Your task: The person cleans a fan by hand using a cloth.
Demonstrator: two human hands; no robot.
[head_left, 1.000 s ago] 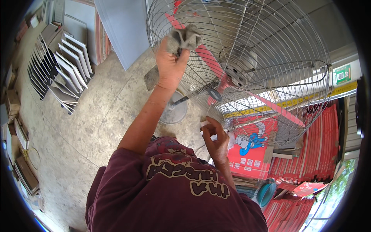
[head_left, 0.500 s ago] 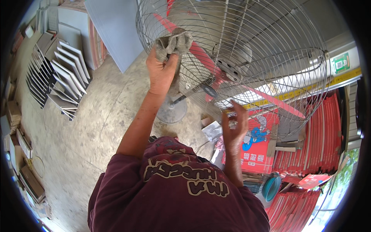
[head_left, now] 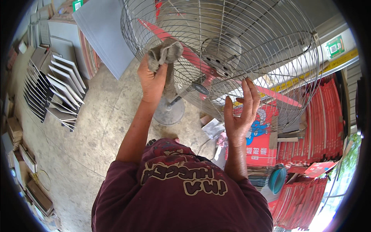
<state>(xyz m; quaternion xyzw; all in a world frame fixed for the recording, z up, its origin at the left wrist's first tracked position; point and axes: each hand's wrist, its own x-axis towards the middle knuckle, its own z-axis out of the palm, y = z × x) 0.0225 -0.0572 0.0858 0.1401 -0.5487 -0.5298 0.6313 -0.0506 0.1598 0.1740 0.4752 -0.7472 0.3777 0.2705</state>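
A large pedestal fan with a round wire guard (head_left: 270, 42) and red blades (head_left: 193, 58) fills the upper middle. My left hand (head_left: 151, 81) grips a crumpled grey rag (head_left: 165, 52) and presses it against the guard's left side. My right hand (head_left: 241, 112) is raised with fingers spread, its fingertips against the guard's lower wires. The fan's grey motor hub (head_left: 220, 52) sits behind the wires. Its round base (head_left: 168, 112) stands on the concrete floor below.
Grey tiles lean in a rack (head_left: 58, 89) at the left, with larger grey slabs (head_left: 102, 34) behind. Stacks of red cartons (head_left: 317, 127) stand at the right. A teal bucket (head_left: 276, 179) sits near them. Boxes line the left edge.
My right hand has risen from low by the guard's bottom, opened out and laid its fingers on the wires. My left hand with the rag has slid slightly down and left.
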